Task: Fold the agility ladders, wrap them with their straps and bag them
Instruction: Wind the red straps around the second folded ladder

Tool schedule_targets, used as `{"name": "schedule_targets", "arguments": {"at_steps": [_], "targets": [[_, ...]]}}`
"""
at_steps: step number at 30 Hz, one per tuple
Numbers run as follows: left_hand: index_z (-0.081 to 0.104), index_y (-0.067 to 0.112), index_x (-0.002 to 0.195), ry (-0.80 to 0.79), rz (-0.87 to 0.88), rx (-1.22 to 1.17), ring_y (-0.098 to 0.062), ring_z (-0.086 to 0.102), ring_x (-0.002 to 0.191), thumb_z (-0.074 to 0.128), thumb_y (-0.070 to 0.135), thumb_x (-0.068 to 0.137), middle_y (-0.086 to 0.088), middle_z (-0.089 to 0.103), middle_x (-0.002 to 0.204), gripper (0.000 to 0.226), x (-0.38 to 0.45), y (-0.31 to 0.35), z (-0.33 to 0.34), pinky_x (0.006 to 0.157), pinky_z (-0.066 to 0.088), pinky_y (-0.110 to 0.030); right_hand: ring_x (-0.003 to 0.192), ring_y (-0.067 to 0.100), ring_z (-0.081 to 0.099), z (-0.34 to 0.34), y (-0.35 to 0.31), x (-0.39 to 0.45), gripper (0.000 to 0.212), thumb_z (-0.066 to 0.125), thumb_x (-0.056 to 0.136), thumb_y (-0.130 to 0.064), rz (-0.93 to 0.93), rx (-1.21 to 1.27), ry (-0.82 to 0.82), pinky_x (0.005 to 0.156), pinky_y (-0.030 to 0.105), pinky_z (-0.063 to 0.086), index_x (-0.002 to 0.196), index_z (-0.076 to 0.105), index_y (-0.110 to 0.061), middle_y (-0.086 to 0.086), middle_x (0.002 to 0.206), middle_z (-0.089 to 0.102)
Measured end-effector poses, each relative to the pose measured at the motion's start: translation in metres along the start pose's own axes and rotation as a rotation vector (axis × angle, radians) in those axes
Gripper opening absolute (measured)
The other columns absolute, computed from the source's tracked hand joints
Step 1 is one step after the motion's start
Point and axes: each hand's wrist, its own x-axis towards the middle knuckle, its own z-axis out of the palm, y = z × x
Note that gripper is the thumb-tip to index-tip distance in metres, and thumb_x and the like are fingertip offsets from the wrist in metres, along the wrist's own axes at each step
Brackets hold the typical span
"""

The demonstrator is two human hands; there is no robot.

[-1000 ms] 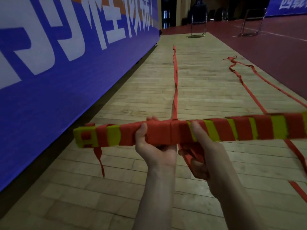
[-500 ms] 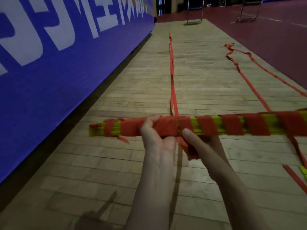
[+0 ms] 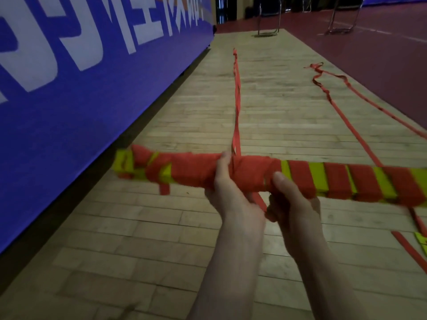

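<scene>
I hold a folded agility ladder bundle [image 3: 335,179], yellow rungs wound with red strap, level across the view at mid height. My left hand [image 3: 231,195] grips it near the middle, thumb over the front. Just to its right, my right hand [image 3: 293,204] grips the bundle from below with the thumb on the wrap, and red strap shows under its palm. A loose red strap [image 3: 236,100] runs from the bundle away along the floor. A short strap end [image 3: 164,188] hangs near the bundle's left end.
A blue banner wall [image 3: 69,100] runs along the left. The wooden floor [image 3: 161,239] stretches ahead. A second red strap [image 3: 346,116] lies on the right, more strap and a yellow piece [image 3: 420,239] near the right edge. Metal chair frames [image 3: 268,31] stand far back.
The bundle has turned in my hands, so more red wrap covers its left half. My head has tilted down a little.
</scene>
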Motion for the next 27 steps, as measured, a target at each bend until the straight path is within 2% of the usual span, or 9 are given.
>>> {"name": "schedule_targets", "arguments": {"at_steps": [3,7,10,13,15,17,20,24,27], "targets": [[0.043,0.014,0.114,0.229,-0.188,-0.029,-0.037,0.065,0.092,0.086,0.041,0.06,-0.015,0.061,0.108,0.075,0.0,0.0,0.005,0.085,0.054,-0.053,0.045,0.013,0.041,-0.013,-0.005,0.0,0.039,0.081,0.065,-0.036,-0.136,-0.279,-0.149,0.044,0.026,0.035,0.058,0.052,-0.01,-0.002,0.048,0.044],[0.053,0.009,0.084,0.161,-0.209,-0.114,-0.029,0.065,0.076,0.068,0.018,0.075,-0.008,0.061,0.082,0.02,0.007,0.005,-0.005,0.066,0.059,-0.034,0.048,0.003,0.053,-0.011,-0.01,0.001,0.029,0.082,0.069,-0.032,-0.23,-0.528,-0.266,0.052,0.015,0.042,0.064,0.058,-0.016,-0.013,0.05,0.055],[0.052,0.012,0.069,0.086,-0.117,-0.138,-0.019,0.057,0.045,0.062,0.018,0.079,-0.002,0.057,0.051,0.015,0.004,0.009,-0.007,0.042,0.048,-0.019,0.045,0.003,0.053,-0.001,-0.009,-0.008,0.04,0.074,0.057,-0.053,-0.215,-0.686,-0.101,0.051,0.013,0.042,0.057,0.058,-0.016,-0.009,0.044,0.056],[0.057,0.015,0.076,-0.059,0.041,-0.141,-0.019,0.058,0.063,0.06,0.016,0.072,-0.002,0.058,0.07,0.006,0.005,0.011,-0.011,0.059,0.051,-0.027,0.048,0.01,0.057,0.013,-0.001,-0.023,0.05,0.076,0.049,-0.059,-0.069,-0.536,0.06,0.053,0.022,0.047,0.07,0.069,-0.014,-0.002,0.055,0.066],[0.061,0.019,0.096,-0.193,0.156,-0.166,-0.018,0.06,0.078,0.059,0.013,0.06,0.001,0.062,0.085,0.036,0.008,0.012,-0.015,0.063,0.053,-0.029,0.053,0.018,0.056,0.021,0.0,-0.029,0.049,0.081,0.053,-0.057,0.12,-0.267,0.028,0.053,0.033,0.049,0.074,0.073,-0.013,0.005,0.063,0.068],[0.059,0.028,0.111,-0.321,0.288,-0.175,-0.015,0.06,0.087,0.061,0.006,0.052,0.006,0.063,0.094,0.063,0.012,0.013,-0.018,0.067,0.054,-0.03,0.059,0.016,0.055,0.028,-0.002,-0.032,0.047,0.074,0.06,-0.062,0.26,-0.069,-0.059,0.052,0.03,0.046,0.079,0.076,-0.019,0.004,0.072,0.068],[0.063,0.032,0.111,-0.522,0.333,-0.152,-0.014,0.061,0.081,0.059,0.004,0.045,0.004,0.061,0.089,0.071,0.011,0.016,-0.016,0.068,0.055,-0.028,0.053,0.011,0.05,0.032,-0.002,-0.029,0.041,0.065,0.068,-0.06,0.279,0.047,-0.056,0.047,0.024,0.039,0.081,0.072,-0.021,0.003,0.071,0.063],[0.063,0.01,0.071,-0.42,0.152,-0.103,-0.02,0.059,0.062,0.048,0.008,0.056,-0.005,0.058,0.064,0.022,0.004,0.019,-0.014,0.064,0.052,-0.028,0.047,0.011,0.044,0.029,0.0,-0.018,0.04,0.076,0.068,-0.05,0.111,0.038,-0.023,0.045,0.024,0.034,0.086,0.068,-0.015,0.008,0.068,0.055],[0.058,0.006,0.088,-0.287,0.073,-0.08,-0.03,0.06,0.081,0.048,0.011,0.063,-0.013,0.06,0.081,0.027,0.007,0.025,-0.018,0.09,0.047,-0.042,0.055,0.008,0.053,0.018,0.004,-0.011,0.04,0.078,0.059,-0.05,0.011,-0.096,-0.037,0.052,0.023,0.042,0.083,0.067,-0.02,-0.004,0.067,0.061]]}}
